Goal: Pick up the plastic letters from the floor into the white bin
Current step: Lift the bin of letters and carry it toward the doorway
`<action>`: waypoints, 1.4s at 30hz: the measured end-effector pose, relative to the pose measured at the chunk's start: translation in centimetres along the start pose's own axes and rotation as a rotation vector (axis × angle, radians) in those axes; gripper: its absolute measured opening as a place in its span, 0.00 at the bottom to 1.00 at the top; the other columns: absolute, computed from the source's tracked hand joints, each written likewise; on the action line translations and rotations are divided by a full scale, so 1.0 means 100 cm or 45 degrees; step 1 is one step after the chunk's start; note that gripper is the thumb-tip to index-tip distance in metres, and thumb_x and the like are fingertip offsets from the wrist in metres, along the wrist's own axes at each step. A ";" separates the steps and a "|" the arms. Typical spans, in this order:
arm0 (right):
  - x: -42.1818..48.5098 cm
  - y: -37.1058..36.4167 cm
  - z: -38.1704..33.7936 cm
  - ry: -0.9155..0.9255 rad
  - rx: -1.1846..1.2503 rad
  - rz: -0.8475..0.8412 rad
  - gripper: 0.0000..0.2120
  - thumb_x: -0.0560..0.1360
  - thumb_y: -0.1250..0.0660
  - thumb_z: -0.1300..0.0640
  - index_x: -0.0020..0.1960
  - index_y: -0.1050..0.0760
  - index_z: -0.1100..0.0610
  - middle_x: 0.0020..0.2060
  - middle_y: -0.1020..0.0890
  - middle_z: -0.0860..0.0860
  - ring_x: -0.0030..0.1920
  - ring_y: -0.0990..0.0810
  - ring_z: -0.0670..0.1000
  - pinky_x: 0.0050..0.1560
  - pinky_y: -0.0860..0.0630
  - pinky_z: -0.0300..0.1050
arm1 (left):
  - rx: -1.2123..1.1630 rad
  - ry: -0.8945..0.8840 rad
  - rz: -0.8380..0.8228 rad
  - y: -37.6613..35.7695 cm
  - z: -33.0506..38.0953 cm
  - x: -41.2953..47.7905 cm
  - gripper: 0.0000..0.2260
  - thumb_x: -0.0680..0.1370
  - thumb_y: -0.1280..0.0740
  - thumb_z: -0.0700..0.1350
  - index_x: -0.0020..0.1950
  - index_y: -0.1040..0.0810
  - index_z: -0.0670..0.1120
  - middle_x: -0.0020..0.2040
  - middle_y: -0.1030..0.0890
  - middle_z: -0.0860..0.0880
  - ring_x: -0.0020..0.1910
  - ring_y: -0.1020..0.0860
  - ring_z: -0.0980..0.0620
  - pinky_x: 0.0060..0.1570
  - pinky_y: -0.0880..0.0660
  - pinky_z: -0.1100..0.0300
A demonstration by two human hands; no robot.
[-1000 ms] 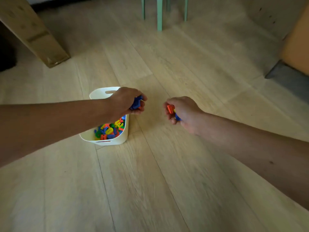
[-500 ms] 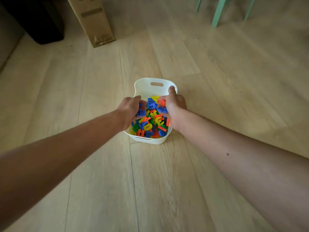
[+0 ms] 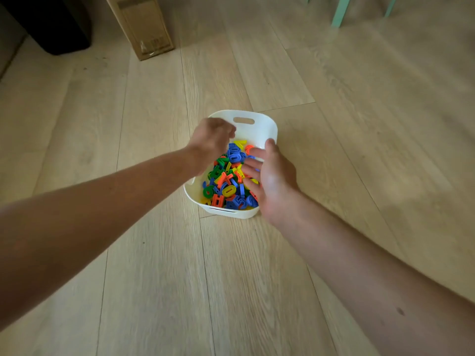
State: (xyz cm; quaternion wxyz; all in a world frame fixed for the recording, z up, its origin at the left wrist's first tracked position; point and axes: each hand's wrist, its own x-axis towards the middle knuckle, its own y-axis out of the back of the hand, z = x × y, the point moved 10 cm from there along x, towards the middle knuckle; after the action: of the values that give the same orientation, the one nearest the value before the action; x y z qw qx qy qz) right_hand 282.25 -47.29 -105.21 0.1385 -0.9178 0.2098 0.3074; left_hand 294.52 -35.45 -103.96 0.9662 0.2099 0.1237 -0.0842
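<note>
Since the previous frame, the left hand (image 3: 211,140) has risen from the pile to the far-left rim of the white bin (image 3: 267,124). It is blurred; whether it holds anything cannot be determined. The right hand (image 3: 271,176), earlier curled on letters, now has its fingers spread and holds nothing, hovering over the bin's right side. The bin stands on the wooden floor (image 3: 154,253), holding a heap of plastic letters (image 3: 226,185) in blue, green, orange and yellow.

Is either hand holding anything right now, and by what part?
Right hand: nothing, fingers spread open over the letters in the white bin. Left hand: curled and blurred, back to the camera, so it cannot be told.
</note>
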 end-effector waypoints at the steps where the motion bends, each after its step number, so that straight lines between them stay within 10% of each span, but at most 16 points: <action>1: -0.009 -0.001 0.009 -0.033 0.080 -0.040 0.20 0.83 0.46 0.46 0.58 0.22 0.57 0.55 0.18 0.55 0.55 0.18 0.53 0.62 0.24 0.51 | 0.149 -0.157 0.022 0.000 0.016 0.008 0.11 0.78 0.42 0.42 0.47 0.20 0.45 0.51 0.17 0.44 0.47 0.22 0.47 0.51 0.23 0.53; 6: -0.048 -0.014 0.045 -0.064 -0.009 -0.217 0.08 0.81 0.42 0.59 0.55 0.24 0.55 0.52 0.18 0.55 0.41 0.15 0.50 0.55 0.19 0.53 | 0.944 -0.643 -0.059 -0.038 0.055 0.039 0.21 0.78 0.44 0.36 0.71 0.28 0.46 0.72 0.29 0.47 0.72 0.33 0.47 0.69 0.36 0.56; 14: -0.053 -0.017 0.046 0.364 -0.959 -0.392 0.16 0.80 0.39 0.51 0.67 0.25 0.52 0.63 0.23 0.44 0.59 0.25 0.43 0.51 0.30 0.35 | 1.432 -0.626 -0.197 -0.053 0.044 0.058 0.24 0.80 0.44 0.41 0.77 0.38 0.48 0.75 0.33 0.46 0.73 0.34 0.45 0.70 0.38 0.50; 22: -0.020 0.049 0.005 0.564 -1.120 -0.062 0.08 0.78 0.36 0.52 0.51 0.19 0.51 0.48 0.16 0.46 0.41 0.24 0.44 0.42 0.32 0.39 | 1.424 -0.237 -0.052 0.005 0.026 0.063 0.21 0.78 0.40 0.47 0.71 0.29 0.46 0.67 0.26 0.42 0.65 0.27 0.39 0.59 0.28 0.50; 28: 0.003 0.090 -0.035 0.682 -1.182 0.165 0.08 0.77 0.35 0.54 0.53 0.20 0.51 0.48 0.17 0.50 0.51 0.20 0.54 0.51 0.26 0.46 | 1.301 0.049 -0.160 0.031 -0.009 0.047 0.11 0.78 0.38 0.44 0.49 0.20 0.38 0.50 0.17 0.41 0.45 0.19 0.40 0.40 0.22 0.53; 33: -0.005 0.112 -0.050 0.790 -1.041 0.295 0.14 0.77 0.36 0.59 0.61 0.24 0.51 0.59 0.20 0.50 0.57 0.20 0.52 0.58 0.26 0.48 | 0.796 0.192 -0.115 0.044 -0.031 0.021 0.09 0.79 0.36 0.42 0.56 0.21 0.39 0.46 0.20 0.45 0.50 0.21 0.44 0.57 0.22 0.48; 42: 0.011 0.123 -0.015 0.385 -0.849 0.285 0.15 0.77 0.38 0.54 0.63 0.26 0.52 0.51 0.17 0.53 0.46 0.21 0.51 0.33 0.33 0.40 | 0.539 0.171 0.026 0.052 -0.046 -0.026 0.13 0.74 0.30 0.39 0.58 0.19 0.47 0.44 0.15 0.43 0.36 0.21 0.55 0.35 0.29 0.62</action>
State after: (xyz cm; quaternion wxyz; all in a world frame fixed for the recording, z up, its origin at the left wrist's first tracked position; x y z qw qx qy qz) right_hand 278.02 -58.96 -106.26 -0.2346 -0.9188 0.2151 0.2332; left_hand 292.19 -28.48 -105.31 0.8910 0.4143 0.1654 -0.0844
